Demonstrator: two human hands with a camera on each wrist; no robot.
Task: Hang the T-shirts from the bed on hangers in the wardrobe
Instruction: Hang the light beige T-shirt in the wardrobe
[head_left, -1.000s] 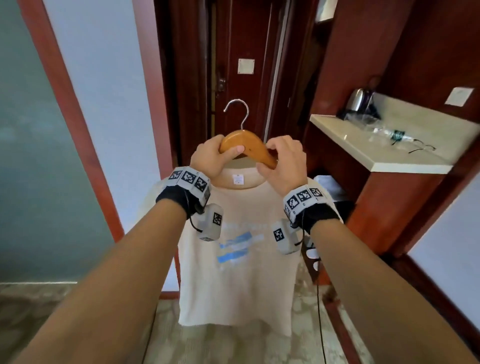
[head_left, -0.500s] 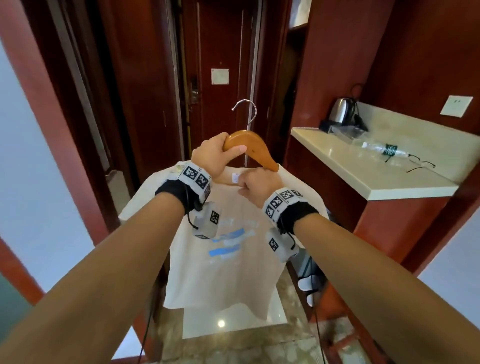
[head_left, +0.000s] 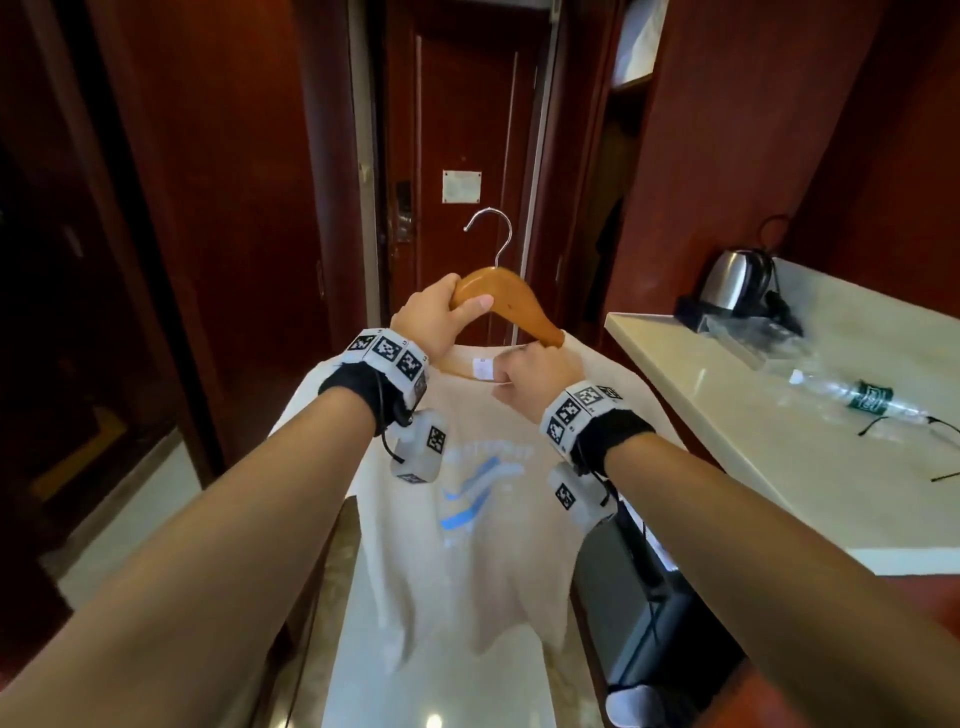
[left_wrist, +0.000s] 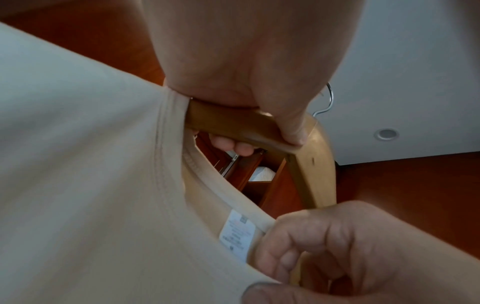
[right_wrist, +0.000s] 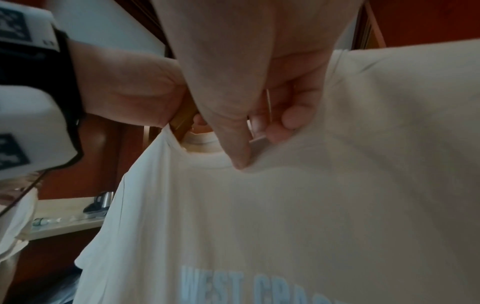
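Left hand (head_left: 434, 322) grips wooden hanger (head_left: 511, 306); right hand (head_left: 535, 376) pinches T-shirt (head_left: 467, 545) collar beside white label (left_wrist: 237, 232), text unreadable; chest print "WEST", rest cut off

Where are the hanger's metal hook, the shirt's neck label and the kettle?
metal hook (head_left: 500, 234), head view, on the curved wire above the wood.
neck label (left_wrist: 237, 233), left wrist view, middle of the white tag.
kettle (head_left: 732, 280), head view, on its shiny steel body.

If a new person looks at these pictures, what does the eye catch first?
First, the cream T-shirt with blue print, hanging on a wooden hanger in the middle. The left hand grips the hanger near its top, and the right hand pinches the collar. At the right, a kettle stands on a pale counter.
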